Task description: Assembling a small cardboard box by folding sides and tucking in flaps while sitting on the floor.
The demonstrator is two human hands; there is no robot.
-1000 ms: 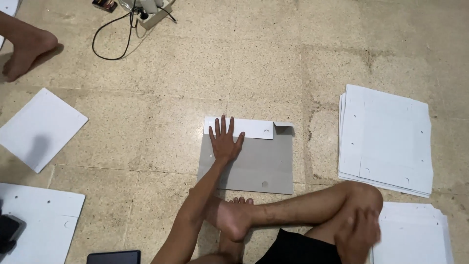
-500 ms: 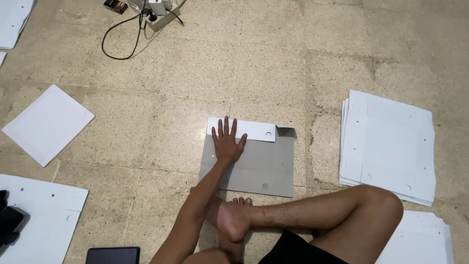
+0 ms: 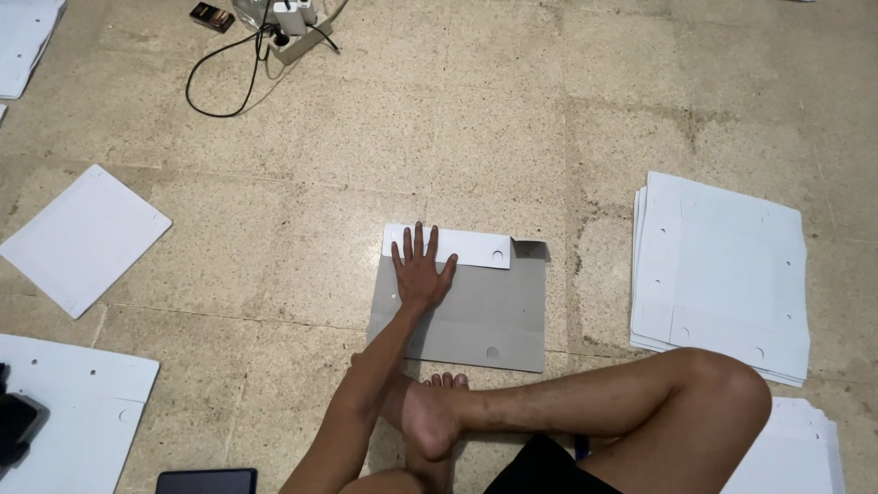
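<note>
On the floor, the left hand (image 3: 422, 272) is lying flat (fingers spread) on a grey cardboard sheet (image 3: 476, 311); it is grasping nothing. Its white flap (image 3: 466, 247) is folding over the top edge.

Lighting's pretty even and soft, kinda warm indoor light from overhead, nothing harsh. Only faint shadows, like a thin one under the leg (image 3: 585, 402) and beside the left hand (image 3: 422, 270). The white sheets (image 3: 722, 265) on the right look bright but not blown out. Sharp overall, no real blur, slight wide-angle stretch at the edges.
</note>
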